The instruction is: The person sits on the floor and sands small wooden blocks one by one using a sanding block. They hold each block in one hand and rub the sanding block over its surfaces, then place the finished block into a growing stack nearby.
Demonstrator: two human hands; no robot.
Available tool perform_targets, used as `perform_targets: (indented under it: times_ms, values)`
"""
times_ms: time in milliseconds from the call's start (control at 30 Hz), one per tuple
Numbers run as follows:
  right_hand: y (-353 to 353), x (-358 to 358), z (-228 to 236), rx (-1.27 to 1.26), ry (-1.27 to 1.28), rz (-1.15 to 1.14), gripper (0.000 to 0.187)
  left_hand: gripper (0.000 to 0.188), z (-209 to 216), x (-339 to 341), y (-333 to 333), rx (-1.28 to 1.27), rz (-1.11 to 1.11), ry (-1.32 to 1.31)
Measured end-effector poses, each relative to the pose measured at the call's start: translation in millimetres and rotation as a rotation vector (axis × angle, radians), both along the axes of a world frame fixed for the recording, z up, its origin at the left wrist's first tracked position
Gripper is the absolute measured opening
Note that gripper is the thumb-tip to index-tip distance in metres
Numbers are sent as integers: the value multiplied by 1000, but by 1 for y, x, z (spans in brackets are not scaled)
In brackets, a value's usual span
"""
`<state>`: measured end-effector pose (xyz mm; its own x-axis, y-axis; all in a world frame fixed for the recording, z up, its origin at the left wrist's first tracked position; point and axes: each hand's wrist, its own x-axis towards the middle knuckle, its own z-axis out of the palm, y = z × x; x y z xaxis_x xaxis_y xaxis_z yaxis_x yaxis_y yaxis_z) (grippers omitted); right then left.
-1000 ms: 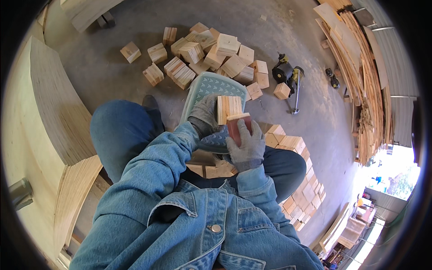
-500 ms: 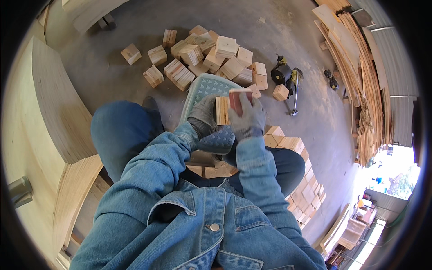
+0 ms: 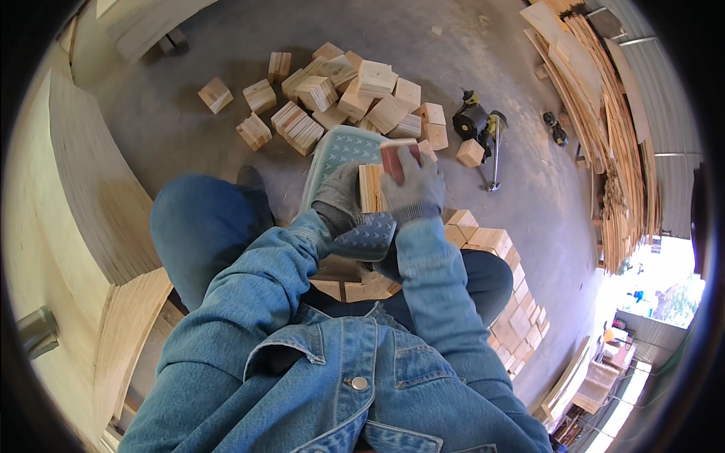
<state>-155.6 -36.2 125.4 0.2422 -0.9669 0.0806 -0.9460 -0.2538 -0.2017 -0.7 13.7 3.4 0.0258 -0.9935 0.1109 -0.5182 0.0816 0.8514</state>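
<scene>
My gloved left hand (image 3: 340, 195) is closed around a layered wooden block (image 3: 371, 189) and steadies it above a pale green plastic stool (image 3: 323, 157) between my knees. A reddish-brown sanding block (image 3: 394, 161) is gripped in my gloved right hand (image 3: 417, 189), at the right and far side of the wooden block. Both hands wear grey gloves. The fingers of my left hand are partly hidden behind the wooden block, and I cannot tell whether the sanding block's face touches the wood.
Beyond the stool lies a loose heap of wooden blocks (image 3: 355, 83). A black and yellow-green power tool (image 3: 473, 121) lies to its right. More blocks (image 3: 517, 309) sit in rows by my right knee. Curved plywood panels (image 3: 94, 204) stand at left; long boards (image 3: 604, 151) lean far right.
My right hand has shifted the sanding block slightly away from me and to the left. My left hand still holds the wooden block in nearly the same spot.
</scene>
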Motion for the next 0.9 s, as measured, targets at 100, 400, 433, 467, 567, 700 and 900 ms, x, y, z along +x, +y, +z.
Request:
perform_targets:
  times_ms: [100,400,433,467,567,700,900]
  values:
    - [-30,18,8,36,38,-34,68,85,-23,1,-4,10,17,105]
    - [64,-26,2,7,-73,73,72,86,5,1,5,-22,32,9]
    - [78,-27,5,25,-63,77,72,87,5,2,6,-46,33,10]
    - [88,-29,4,20,-57,75,71,88,3,2,6,-71,32,9]
    - [96,-25,5,16,-45,85,70,84,-3,-2,2,31,21,59]
    - [49,0,7,22,-7,95,69,86,-7,1,0,8,-11,108]
    - [-17,26,2,34,-18,8,70,86,-27,-6,-7,-105,-5,62]
